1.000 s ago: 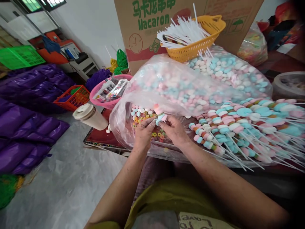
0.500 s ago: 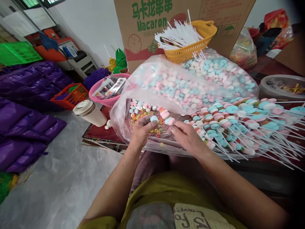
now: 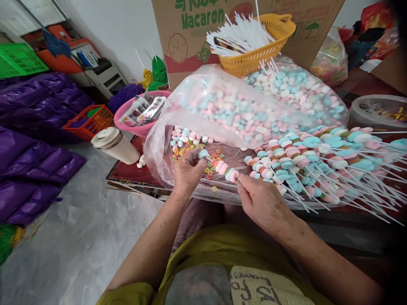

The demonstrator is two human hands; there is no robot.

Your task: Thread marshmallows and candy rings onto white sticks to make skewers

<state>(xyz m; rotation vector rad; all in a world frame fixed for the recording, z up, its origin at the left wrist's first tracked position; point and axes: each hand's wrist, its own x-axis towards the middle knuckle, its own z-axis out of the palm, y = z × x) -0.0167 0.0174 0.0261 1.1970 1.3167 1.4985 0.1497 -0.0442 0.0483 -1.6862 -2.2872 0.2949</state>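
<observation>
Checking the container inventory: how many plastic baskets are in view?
4. A yellow basket of white sticks sits at top centre, a pink basket left of the candy bag, a red basket on the floor, a green one far left. More may be hidden.

this looks like a small candy-packing workshop, set up in a plain room with a white wall and a grey floor. a large cardboard carton [image 3: 222,25] printed "macaron" stands at the far side, with a yellow basket of white plastic sticks [image 3: 254,46] in front of it, a big clear bag of pastel candy discs [image 3: 248,106] and a heap of finished candy skewers [image 3: 333,156] on the right. on the left lie stacked purple sacks [image 3: 28,148], with green [image 3: 19,63], red [image 3: 87,123] and pink [image 3: 140,114] baskets near them.
</observation>
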